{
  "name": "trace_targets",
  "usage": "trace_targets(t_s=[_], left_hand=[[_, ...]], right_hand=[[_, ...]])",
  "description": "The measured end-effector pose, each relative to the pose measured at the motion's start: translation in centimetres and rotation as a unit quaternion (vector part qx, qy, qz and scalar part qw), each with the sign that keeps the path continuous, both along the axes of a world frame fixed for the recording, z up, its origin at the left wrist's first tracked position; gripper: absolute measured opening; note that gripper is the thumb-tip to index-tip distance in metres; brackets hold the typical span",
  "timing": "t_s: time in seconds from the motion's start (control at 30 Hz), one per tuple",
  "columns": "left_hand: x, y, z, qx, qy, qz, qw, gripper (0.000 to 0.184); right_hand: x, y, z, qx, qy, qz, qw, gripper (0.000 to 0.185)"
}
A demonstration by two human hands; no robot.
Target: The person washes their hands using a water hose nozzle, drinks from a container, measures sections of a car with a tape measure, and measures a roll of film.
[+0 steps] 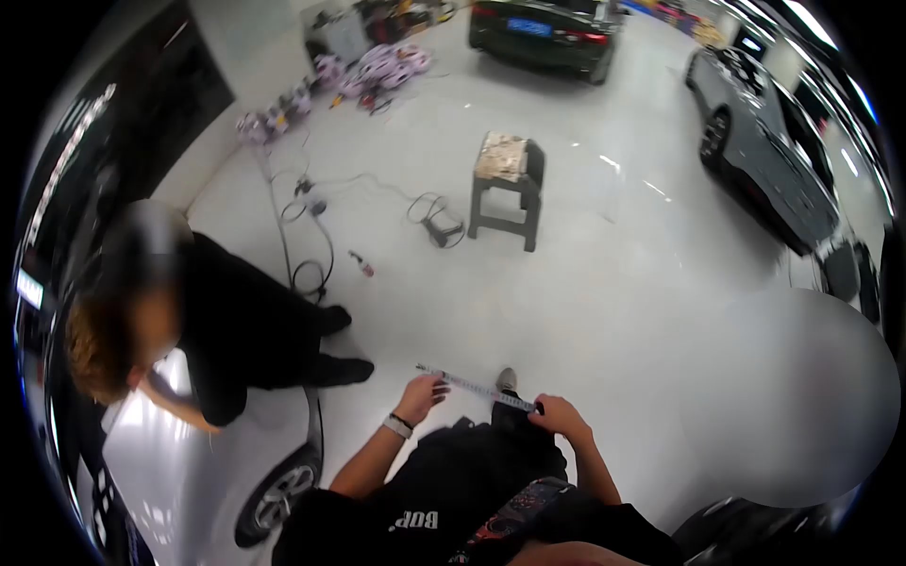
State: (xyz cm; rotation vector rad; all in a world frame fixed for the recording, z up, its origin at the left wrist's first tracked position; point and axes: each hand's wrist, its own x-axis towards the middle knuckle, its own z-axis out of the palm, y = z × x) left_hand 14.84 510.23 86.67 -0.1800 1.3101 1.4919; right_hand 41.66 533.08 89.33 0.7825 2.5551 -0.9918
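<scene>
And here's a dark stool point(535, 184) out on the glossy pale floor point(604, 302), its top patchy tan; straight beyond it, a dark car point(538, 52) shows its blue plate; right of the stool, a grey car point(769, 156) sits at an angle, bright strip lights point(812, 24) gleaming past it; over to the stool's left, cables point(439, 226) loop across the floor; farther left and beyond, pinkish bundles point(382, 71) lie near a pale wall point(250, 38); nearer and left, a silver car point(165, 453) shines.
</scene>
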Motion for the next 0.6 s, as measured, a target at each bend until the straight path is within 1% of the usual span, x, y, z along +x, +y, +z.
trace_targets(t_s=[0.03,0.07,0.1,0.13,0.17,0.2,0.23,0.27,0.3,0.37,0.43,0.47,0.53,0.57,0.6], left_hand=[[-1.0,0.7,-1.8,-0.002,-0.027,0.045,0.999,0.022],[-2.2,1.4,-2.4,0.018,-0.04,0.073,0.996,0.023],[-3.2,2.1,-2.0,0.031,-0.06,0.092,0.993,0.022],[-3.8,3.6,1.2,-0.01,-0.071,0.144,0.987,0.02],[-5.0,4.5,1.9,-0.012,-0.048,0.14,0.989,0.018],[-6.1,5.1,1.6,-0.017,-0.045,0.165,0.985,0.017],[-6.7,5.5,1.4,-0.024,-0.041,0.185,0.982,0.016],[-6.9,5.6,1.1,-0.03,-0.049,0.2,0.978,0.016],[-7.5,6.2,1.0,-0.031,-0.073,0.239,0.968,0.014],[-9.2,6.8,0.4,-0.03,-0.094,0.296,0.95,0.013],[-12.2,8.5,-1.2,-0.012,-0.15,0.36,0.921,0.013],[-13.8,9.3,-1.8,-0.011,-0.15,0.376,0.915,0.013],[-18.2,11.0,-3.0,-0.011,-0.165,0.392,0.905,0.011],[-20.8,11.5,-3.7,-0.009,-0.165,0.399,0.902,0.011],[-23.7,12.2,-4.6,0.024,-0.169,0.392,0.904,0.01]], right_hand=[[-2.0,2.7,-0.7,0.017,0.007,0.028,0.999,0.041],[-5.0,5.2,0.8,0.018,-0.025,0.041,0.999,0.036],[-7.4,7.5,1.9,0.018,0.0,0.073,0.997,0.031],[-9.9,9.3,3.0,0.018,0.015,0.089,0.996,0.029],[-12.4,11.5,2.3,0.032,0.022,0.115,0.993,0.03],[-15.2,13.0,3.4,0.056,-0.005,0.144,0.988,0.031],[-17.8,14.4,3.9,0.048,-0.014,0.162,0.986,0.031],[-20.1,15.4,4.1,0.049,-0.014,0.195,0.979,0.031],[-22.5,16.6,4.2,0.052,-0.01,0.228,0.972,0.031],[-26.8,18.1,4.8,0.039,-0.014,0.255,0.966,0.031],[-32.6,20.8,4.4,0.022,-0.037,0.27,0.962,0.033],[-35.3,22.0,4.2,0.02,-0.036,0.286,0.957,0.033],[-40.3,24.3,3.5,-0.004,-0.057,0.232,0.971,0.035],[-42.5,25.6,2.4,-0.003,-0.057,0.24,0.969,0.035],[-44.7,27.2,0.7,0.022,-0.048,0.214,0.975,0.036]])
